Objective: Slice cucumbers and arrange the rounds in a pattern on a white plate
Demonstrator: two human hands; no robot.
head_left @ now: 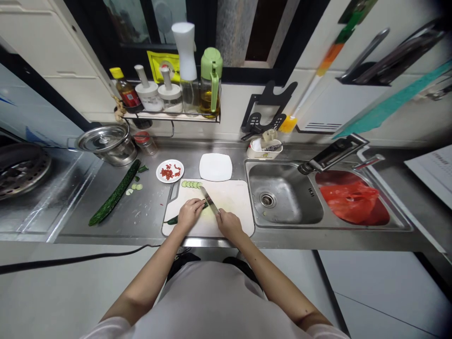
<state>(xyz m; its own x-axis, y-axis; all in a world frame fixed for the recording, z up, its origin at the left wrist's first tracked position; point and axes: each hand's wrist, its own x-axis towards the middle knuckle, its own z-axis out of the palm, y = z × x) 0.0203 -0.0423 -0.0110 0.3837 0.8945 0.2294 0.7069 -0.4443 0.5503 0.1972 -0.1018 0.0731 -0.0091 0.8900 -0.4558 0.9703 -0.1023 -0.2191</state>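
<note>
A white cutting board (233, 193) lies on the steel counter in front of me. My left hand (189, 213) is curled down over a green cucumber piece (173, 220), whose dark end sticks out to the left. My right hand (229, 224) grips the handle of a knife (209, 199), its blade angled up and left, meeting the cucumber beside my left fingers. A row of several cucumber slices (191, 184) lies along the board's far edge.
A whole cucumber (115, 194) and loose slices lie on the counter at left. A small plate of chopped red chili (170, 170) and an empty white plate (215, 166) sit behind the board. A double sink (282, 197) holds a red basin (353, 202) at right. A pot (106, 142) stands at far left.
</note>
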